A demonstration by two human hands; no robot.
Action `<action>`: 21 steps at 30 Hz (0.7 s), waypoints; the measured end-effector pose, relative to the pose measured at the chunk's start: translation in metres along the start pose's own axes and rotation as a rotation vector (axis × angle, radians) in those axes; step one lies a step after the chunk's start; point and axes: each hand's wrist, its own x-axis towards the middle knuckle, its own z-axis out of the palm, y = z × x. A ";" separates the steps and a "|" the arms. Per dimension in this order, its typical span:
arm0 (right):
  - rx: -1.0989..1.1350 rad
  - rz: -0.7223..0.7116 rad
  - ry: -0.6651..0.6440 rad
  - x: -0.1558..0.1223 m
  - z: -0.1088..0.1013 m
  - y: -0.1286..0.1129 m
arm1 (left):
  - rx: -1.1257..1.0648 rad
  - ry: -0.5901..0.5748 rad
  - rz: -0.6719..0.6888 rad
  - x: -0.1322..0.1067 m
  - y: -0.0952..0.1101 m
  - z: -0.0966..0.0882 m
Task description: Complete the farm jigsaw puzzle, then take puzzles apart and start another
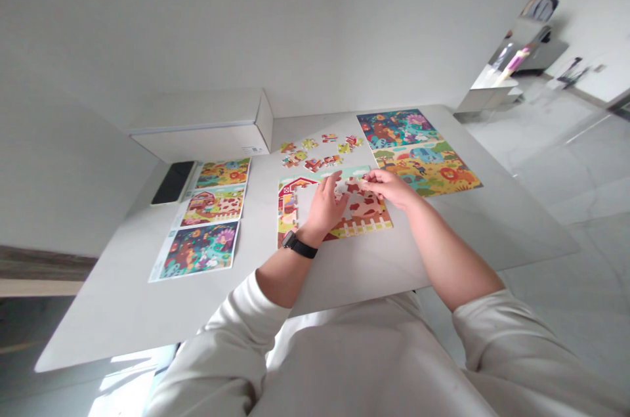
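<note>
Closest to the camera is the person's cream sweatshirt [374, 364], its sleeves pushed back from both forearms. Both hands reach forward over a half-built jigsaw puzzle [364, 210] that lies flat on the worktop [147, 312], directly under them. From where I stand, the right hand [388, 187] looks to be pinching a small piece [361, 184] between thumb and fingers at the puzzle's top edge. The left hand [325, 203], with a black watch [297, 244] on its wrist, is curled over the middle of the puzzle, fingertips down among the cow-patterned pieces; I can't tell whether it holds anything.

The puzzle shows a red barn on the left-hand side and a white fence along the edge closest to the wrists. Just beyond the hands sits a scatter of loose pieces [312, 154]. Past the right hand lies a finished puzzle [418, 151]. Well left of the left hand are three picture cards [199, 249] in a row, with a phone [173, 182] beside them and a white box [201, 125] beyond.
</note>
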 end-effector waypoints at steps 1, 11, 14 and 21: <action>0.054 0.009 0.004 -0.001 0.000 -0.002 | -0.050 0.023 -0.048 0.000 0.000 0.001; 0.212 0.087 -0.061 -0.008 0.018 -0.009 | -0.480 -0.083 -0.239 0.003 0.004 0.007; 0.197 0.084 -0.088 -0.010 0.021 -0.012 | -0.512 -0.072 -0.291 0.004 0.004 0.007; 0.165 0.064 -0.031 -0.008 0.009 -0.013 | -0.492 -0.012 -0.316 0.008 -0.003 0.005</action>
